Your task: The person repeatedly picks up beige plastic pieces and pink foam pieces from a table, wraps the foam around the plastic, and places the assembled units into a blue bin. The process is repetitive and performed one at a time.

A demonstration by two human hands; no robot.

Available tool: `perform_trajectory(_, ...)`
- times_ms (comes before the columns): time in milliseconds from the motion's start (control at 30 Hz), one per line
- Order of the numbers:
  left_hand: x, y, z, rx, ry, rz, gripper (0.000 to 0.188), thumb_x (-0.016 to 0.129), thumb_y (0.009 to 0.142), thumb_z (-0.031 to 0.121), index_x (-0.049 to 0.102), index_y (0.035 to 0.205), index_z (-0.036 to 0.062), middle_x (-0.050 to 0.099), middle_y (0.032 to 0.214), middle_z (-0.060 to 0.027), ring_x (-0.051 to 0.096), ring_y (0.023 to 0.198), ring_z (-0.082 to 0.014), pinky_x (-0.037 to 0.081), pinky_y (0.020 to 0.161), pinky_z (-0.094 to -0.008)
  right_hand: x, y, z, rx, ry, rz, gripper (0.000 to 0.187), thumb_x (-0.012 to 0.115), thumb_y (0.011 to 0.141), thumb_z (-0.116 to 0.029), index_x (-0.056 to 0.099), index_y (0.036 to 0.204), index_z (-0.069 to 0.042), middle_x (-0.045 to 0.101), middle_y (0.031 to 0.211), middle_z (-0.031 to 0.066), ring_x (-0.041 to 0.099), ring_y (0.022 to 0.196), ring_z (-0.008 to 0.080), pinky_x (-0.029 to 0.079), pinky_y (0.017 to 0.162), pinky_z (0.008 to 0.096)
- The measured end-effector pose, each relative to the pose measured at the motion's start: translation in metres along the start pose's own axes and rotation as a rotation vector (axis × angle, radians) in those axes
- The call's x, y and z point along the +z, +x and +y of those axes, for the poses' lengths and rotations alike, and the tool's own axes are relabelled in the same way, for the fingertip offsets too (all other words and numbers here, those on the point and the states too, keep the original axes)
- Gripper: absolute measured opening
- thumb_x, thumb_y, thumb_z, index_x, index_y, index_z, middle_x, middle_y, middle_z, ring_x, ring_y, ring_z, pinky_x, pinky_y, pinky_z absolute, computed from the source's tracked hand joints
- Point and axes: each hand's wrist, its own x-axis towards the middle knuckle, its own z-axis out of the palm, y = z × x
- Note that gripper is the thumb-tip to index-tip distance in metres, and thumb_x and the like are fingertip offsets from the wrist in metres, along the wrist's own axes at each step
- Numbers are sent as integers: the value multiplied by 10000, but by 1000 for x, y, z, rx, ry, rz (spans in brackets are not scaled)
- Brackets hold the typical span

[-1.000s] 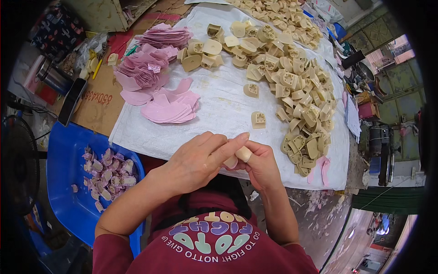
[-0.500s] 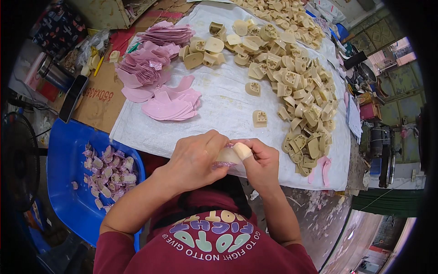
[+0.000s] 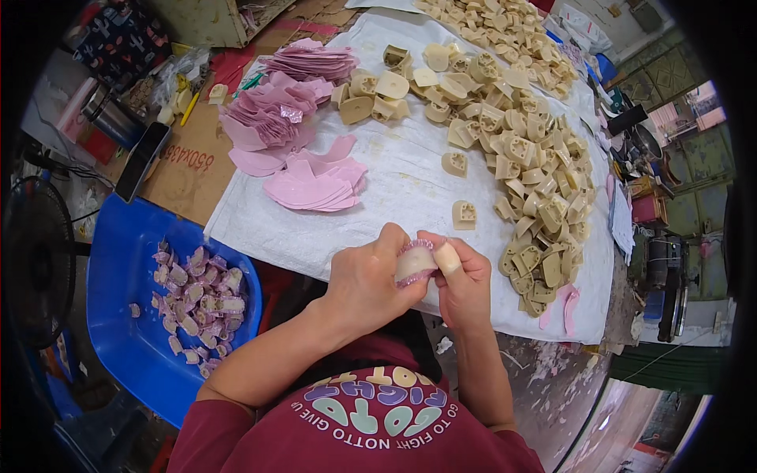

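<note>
Over the near edge of the table, a beige plastic shoe heel with glittery pink covering gathered along its rim is held between my two hands. My left hand is closed around its left side, thumb at the lower edge. From the right, my right hand pinches it with thumb and fingers; the thumb wears a pale beige finger cover. My fingers hide part of the heel. Beyond them lies a single bare heel, and to the upper left a fanned stack of pink cover pieces.
A long pile of bare heels runs down the right of the white cloth. At lower left a blue tub holds several pink-covered heels. A phone stands by a steel flask. Pink strips lie at the right edge.
The heel has turned in my hands, so its pale flat face and gathered pink rim show more. My left fingers have shifted around it. The whole view has shifted slightly.
</note>
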Motion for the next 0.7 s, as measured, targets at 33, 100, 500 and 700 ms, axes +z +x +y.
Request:
perform_trajectory(33, 4, 0, -1, -9, 30, 19, 392, 807, 685, 179, 525, 910, 25, 615, 646, -115, 632, 532, -198, 487, 489, -303, 8, 2, 0, -62, -111, 48, 250, 560, 972, -156, 668, 1102, 29, 681, 936, 46, 591, 841, 80, 474, 759, 229)
perform_trajectory(100, 6, 2, -3, -52, 11, 43, 389, 808, 686, 184, 525, 899, 25, 614, 646, -107, 624, 524, -183, 482, 486, -297, 12, 6, -1, -83, -166, 74, 252, 553, 974, -155, 668, 1101, 29, 680, 941, 45, 588, 845, 79, 472, 759, 229)
perform_trajectory(500, 6, 6, -12, -136, -137, 10, 409, 779, 709, 246, 523, 934, 20, 621, 643, -142, 645, 560, -306, 501, 511, -389, 17, 6, -6, -121, -303, -15, 342, 431, 931, 14, 587, 1235, 13, 653, 1055, 83, 583, 926, 119, 472, 821, 257)
perform_trajectory(700, -26, 14, -21, -213, -640, -289, 266, 707, 832, 36, 597, 1067, -21, 632, 843, -38, 615, 746, -89, 507, 663, -232, 7, 0, -16, -150, -390, -112, 359, 439, 932, 15, 571, 1265, 5, 641, 1018, 77, 584, 904, 119, 475, 789, 246)
